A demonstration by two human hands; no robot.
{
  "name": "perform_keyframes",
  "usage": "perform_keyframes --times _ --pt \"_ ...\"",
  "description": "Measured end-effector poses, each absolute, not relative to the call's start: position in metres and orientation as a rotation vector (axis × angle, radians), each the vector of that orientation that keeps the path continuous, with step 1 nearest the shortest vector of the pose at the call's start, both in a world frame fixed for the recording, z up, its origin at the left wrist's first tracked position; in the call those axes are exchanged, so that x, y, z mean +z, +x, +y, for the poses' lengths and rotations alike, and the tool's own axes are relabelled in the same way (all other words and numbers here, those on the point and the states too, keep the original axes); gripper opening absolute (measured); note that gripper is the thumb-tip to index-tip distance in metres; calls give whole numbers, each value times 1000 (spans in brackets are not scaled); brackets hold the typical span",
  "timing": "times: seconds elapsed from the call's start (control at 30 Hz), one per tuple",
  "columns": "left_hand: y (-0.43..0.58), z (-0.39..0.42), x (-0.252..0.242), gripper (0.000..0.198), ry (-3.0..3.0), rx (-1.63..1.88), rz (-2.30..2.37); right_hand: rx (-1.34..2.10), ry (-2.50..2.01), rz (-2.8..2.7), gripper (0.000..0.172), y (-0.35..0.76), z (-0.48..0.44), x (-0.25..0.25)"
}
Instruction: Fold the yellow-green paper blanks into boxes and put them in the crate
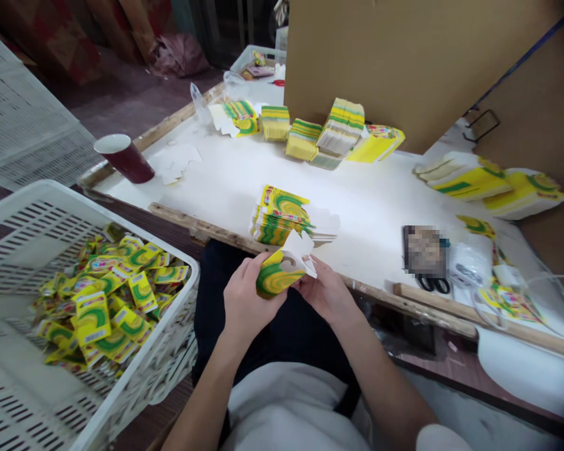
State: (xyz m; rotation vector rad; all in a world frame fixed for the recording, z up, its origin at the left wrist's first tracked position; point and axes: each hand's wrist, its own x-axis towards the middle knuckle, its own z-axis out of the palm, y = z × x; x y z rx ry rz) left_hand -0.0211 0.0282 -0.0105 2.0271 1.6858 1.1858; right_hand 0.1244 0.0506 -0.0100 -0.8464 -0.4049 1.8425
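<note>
Over my lap, just off the table's front edge, I hold a small yellow and green printed carton, its white end flaps standing out at the top. My left hand is wrapped around the carton's left side. At the flap end on the right, the fingers of my right hand are closed on the carton's edge, partly hidden behind it. Close beyond my hands, a stack of flat printed cartons lies at the table edge. To my left, a white plastic basket contains many small yellow and green packets.
A dark red cup stands tilted in view at the table's left edge. Banded card stacks line the back, before a big brown cardboard box. Flat yellow cartons, black scissors and a white cable lie right.
</note>
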Motion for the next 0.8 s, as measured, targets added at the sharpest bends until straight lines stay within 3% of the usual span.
perform_keyframes --times 0.47,0.67,0.8 --pt "-22 28 -12 51 2010 1193 1704 1938 -823 -415 21 124 50 -13" --pt "-23 30 -9 55 1957 1095 1606 1658 -802 -565 20 131 51 -7" --pt "-23 31 -9 57 1928 1088 1571 1646 -800 -641 17 134 49 -5"
